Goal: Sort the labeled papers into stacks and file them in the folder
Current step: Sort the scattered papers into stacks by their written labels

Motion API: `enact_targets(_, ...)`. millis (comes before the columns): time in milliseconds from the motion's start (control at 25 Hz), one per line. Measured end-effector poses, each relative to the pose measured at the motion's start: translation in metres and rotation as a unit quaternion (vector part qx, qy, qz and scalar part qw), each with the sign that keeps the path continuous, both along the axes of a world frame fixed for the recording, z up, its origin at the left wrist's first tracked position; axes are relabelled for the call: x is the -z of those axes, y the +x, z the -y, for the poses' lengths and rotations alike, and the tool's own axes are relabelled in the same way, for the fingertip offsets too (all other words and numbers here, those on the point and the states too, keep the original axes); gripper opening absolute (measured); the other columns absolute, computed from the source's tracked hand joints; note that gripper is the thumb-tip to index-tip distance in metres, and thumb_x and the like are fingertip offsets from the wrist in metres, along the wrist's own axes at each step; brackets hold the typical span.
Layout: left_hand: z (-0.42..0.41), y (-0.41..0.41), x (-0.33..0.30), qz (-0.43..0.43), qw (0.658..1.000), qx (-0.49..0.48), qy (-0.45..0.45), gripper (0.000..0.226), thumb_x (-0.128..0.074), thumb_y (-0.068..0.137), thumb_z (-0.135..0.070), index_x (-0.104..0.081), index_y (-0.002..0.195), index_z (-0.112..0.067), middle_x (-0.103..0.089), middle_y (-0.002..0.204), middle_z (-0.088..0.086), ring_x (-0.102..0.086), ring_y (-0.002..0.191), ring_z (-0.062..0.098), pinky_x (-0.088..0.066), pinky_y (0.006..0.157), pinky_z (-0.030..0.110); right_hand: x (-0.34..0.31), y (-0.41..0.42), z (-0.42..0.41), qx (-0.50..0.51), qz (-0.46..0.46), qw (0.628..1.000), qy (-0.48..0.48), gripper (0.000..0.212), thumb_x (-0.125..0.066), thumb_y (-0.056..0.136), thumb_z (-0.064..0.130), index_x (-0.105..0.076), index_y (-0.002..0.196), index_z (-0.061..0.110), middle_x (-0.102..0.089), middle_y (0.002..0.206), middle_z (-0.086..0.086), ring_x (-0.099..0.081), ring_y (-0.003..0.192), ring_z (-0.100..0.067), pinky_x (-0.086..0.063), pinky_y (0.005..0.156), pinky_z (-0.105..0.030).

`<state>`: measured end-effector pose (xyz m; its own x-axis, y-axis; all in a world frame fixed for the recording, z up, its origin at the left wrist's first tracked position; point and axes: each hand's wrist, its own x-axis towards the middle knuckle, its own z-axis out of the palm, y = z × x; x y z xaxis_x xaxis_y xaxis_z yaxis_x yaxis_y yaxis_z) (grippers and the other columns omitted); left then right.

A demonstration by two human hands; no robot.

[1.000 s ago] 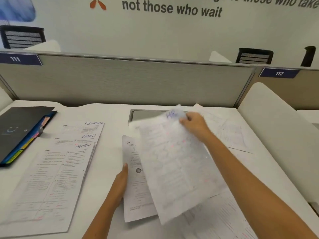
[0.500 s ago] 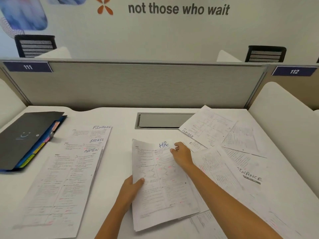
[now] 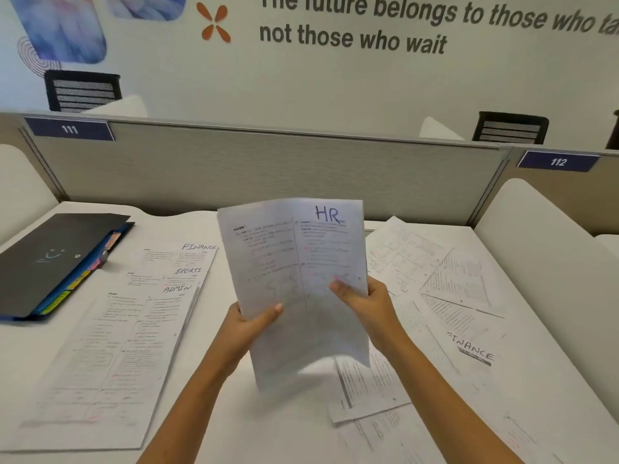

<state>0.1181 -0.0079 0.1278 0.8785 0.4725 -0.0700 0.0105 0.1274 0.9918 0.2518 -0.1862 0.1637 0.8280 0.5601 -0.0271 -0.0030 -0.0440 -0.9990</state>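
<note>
While both hands are raised over it, the white desk (image 3: pixel 301 440) spreads out beneath and to either side of them. Beyond the hands stands the grey partition (image 3: pixel 268 169), with number plates 111 (image 3: pixel 69 129) and 112 (image 3: pixel 558 161) at its far left and far right, and behind it a wall with printed lettering (image 3: pixel 351 38).

To the right of the right hand lies a loose spread of printed papers (image 3: pixel 452 289), overlapping at different angles; one of them, just right of the right forearm, reads FINANCE (image 3: pixel 474 349). To the left of the left hand lies an overlapped stack of sheets (image 3: pixel 110 346) whose top corners show the words FINANCE, SPORTS and ADMIN, one below the other. Further left still, well apart from the hands, lies the dark folder (image 3: pixel 50 259) with coloured tabs along its blue edge.

Between the hands, lifted clear of the desk and nearly upright, is the HR sheet (image 3: pixel 294 262), with HR handwritten at its upper right. How many sheets are held together cannot be told.

The left hand (image 3: pixel 248 326) grips the lower left edge, thumb across the front. The right hand (image 3: pixel 365 303) grips the right edge, fingers curled onto the front face.
</note>
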Motion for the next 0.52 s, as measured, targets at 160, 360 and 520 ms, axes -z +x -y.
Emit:
enact_targets(160, 0.004, -0.008, 0.000, 0.011, 0.999, -0.025, 0.036, 0.036, -0.079, 0.065, -0.038, -0.069, 0.099, -0.035, -0.073, 0.103, -0.004, -0.069, 0.094, 0.013, -0.058, 0.080, 0.034, 0.011, -0.025, -0.004, 0.034, 0.015, 0.999, 0.021, 0.017, -0.079, 0.075, 0.019, -0.070, 0.088, 0.024, -0.073, 0.081, 0.004, -0.070, 0.077, -0.013, -0.059, 0.066, -0.029)
enact_targets(360, 0.014, -0.027, 0.021, -0.031, 0.999, -0.022, 0.018, 0.054, -0.076, 0.059, -0.057, -0.069, 0.107, -0.034, -0.073, 0.108, -0.001, -0.068, 0.102, 0.019, -0.056, 0.088, 0.044, 0.038, -0.048, -0.004, 0.041, -0.001, 0.998, -0.043, 0.031, -0.083, 0.064, 0.040, -0.064, 0.086, 0.031, -0.071, 0.082, 0.010, -0.068, 0.080, -0.011, -0.057, 0.064, -0.023)
enact_targets(520, 0.007, -0.037, 0.008, -0.031, 0.999, -0.031, 0.023, 0.042, -0.069, 0.062, -0.061, -0.070, 0.098, -0.039, -0.074, 0.101, -0.005, -0.068, 0.098, 0.019, -0.057, 0.083, 0.039, 0.025, -0.050, -0.017, 0.081, 0.023, 0.995, -0.051, 0.013, -0.073, 0.080, 0.023, -0.062, 0.083, 0.028, -0.068, 0.085, -0.003, -0.064, 0.085, -0.025, -0.057, 0.081, -0.046)
